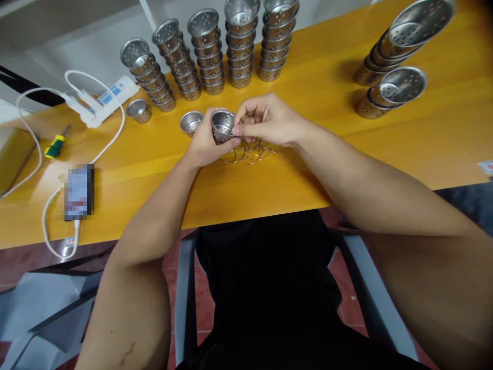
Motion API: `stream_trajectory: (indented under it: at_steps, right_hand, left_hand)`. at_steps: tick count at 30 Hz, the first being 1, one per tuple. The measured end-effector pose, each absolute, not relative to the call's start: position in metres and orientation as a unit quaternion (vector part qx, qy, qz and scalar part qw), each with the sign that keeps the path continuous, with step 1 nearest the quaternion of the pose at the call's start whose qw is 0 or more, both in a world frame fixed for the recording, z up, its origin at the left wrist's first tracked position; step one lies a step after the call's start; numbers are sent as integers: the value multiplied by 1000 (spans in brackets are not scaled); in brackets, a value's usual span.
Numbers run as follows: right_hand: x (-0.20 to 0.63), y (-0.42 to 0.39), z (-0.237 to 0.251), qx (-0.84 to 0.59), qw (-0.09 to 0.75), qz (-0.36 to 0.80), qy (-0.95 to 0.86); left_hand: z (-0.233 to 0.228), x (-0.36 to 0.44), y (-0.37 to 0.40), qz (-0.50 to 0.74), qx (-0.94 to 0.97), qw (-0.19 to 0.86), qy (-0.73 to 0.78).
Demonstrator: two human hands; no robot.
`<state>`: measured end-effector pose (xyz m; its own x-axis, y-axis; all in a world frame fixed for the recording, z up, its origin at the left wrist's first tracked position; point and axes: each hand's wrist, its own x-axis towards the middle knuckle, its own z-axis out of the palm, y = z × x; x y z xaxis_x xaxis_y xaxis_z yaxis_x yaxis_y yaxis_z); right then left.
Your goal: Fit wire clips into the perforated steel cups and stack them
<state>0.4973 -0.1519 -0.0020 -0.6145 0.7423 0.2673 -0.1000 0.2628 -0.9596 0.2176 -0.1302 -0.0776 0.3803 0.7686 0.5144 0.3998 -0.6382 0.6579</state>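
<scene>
My left hand [210, 141] is wrapped round a small perforated metal cup [223, 126], held tilted with its mouth towards me. At the cup's right rim, my right hand [262, 121] is closed in a pinch; what lies between its thumb and fingers is too small to make out. Under both hands, several thin wire rings [250, 153] lie in a loose heap on the table. Just left of the held cup, another metal cup [190, 123] stands partly behind my left hand.
Stacks of perforated cups [210, 51] line the back of the wooden table [246, 195]. Two more stacks [396, 92] lean at the right. A single cup [139, 111], power strip [110, 100], screwdriver [56, 145] and phone [79, 192] with a white cable lie at the left.
</scene>
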Motion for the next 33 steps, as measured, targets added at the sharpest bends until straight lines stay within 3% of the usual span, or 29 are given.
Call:
stream_trajectory:
  at_steps: [21,28,33]
  right_hand:
    - [503,-137,-17,-157,356,578,-717]
    - [501,-135,-25,-244,456,414,-749]
    - [505,-140,-23,-263,451,319,-791]
  left_hand:
    - [-77,215,-131,394,828,190,351]
    - [-88,215,-121,441,801,176,365]
    - [-92,214,-114,459,791,173,367]
